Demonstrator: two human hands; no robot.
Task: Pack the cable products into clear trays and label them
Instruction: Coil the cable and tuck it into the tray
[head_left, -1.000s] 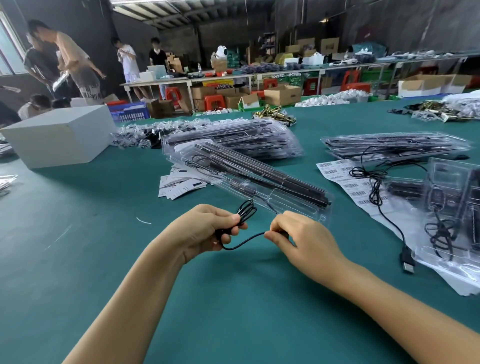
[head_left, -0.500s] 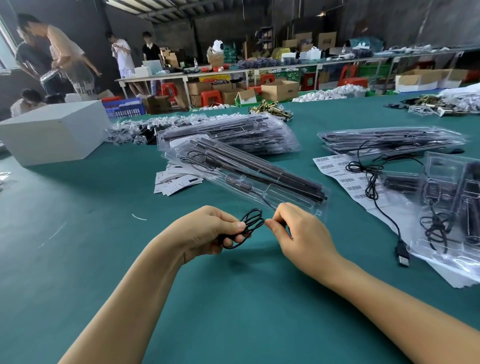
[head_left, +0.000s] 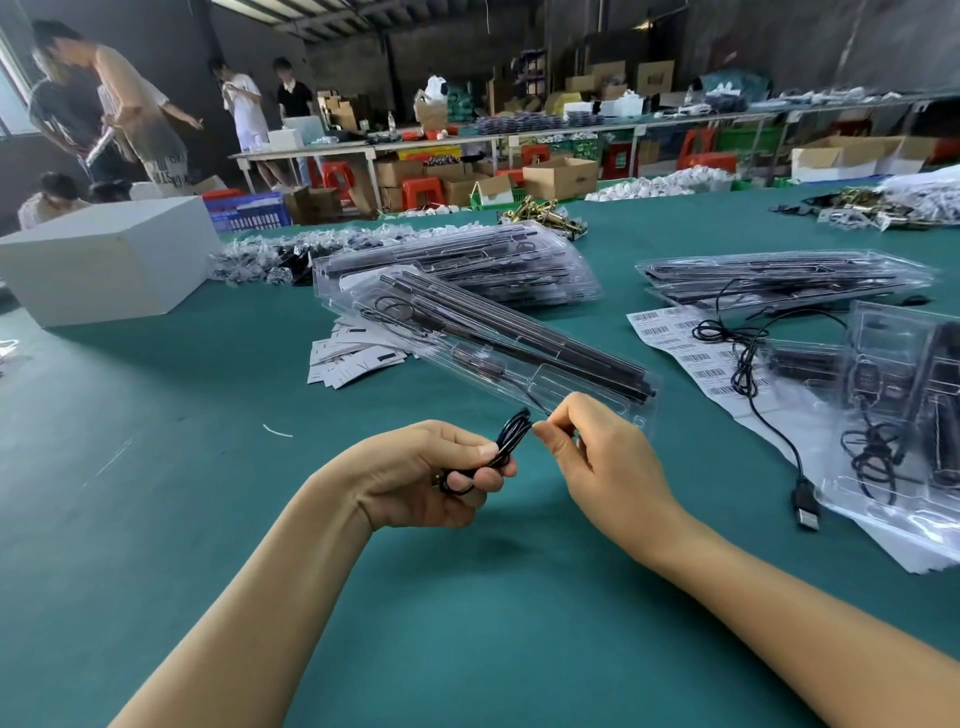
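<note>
My left hand (head_left: 431, 475) grips a small coil of thin black cable (head_left: 511, 439) above the green table. My right hand (head_left: 597, 457) pinches the top of the same coil with thumb and forefinger. Just behind my hands lies a long clear tray (head_left: 498, 345) that holds black bars and a cable. A sheet of barcode labels (head_left: 685, 345) lies to the right, with a loose black USB cable (head_left: 769, 410) across it. At the right edge sits another clear tray (head_left: 904, 415) with black parts and a cable in it.
Stacks of filled clear trays lie further back (head_left: 467, 267) and at the right (head_left: 789, 275). Small white cards (head_left: 353, 358) lie left of the near tray. A white box (head_left: 104, 260) stands at the far left. Several people stand in the background at the left.
The cable's loose length has been gathered into a tight coil in my left hand, and my right hand has moved in close to it.
</note>
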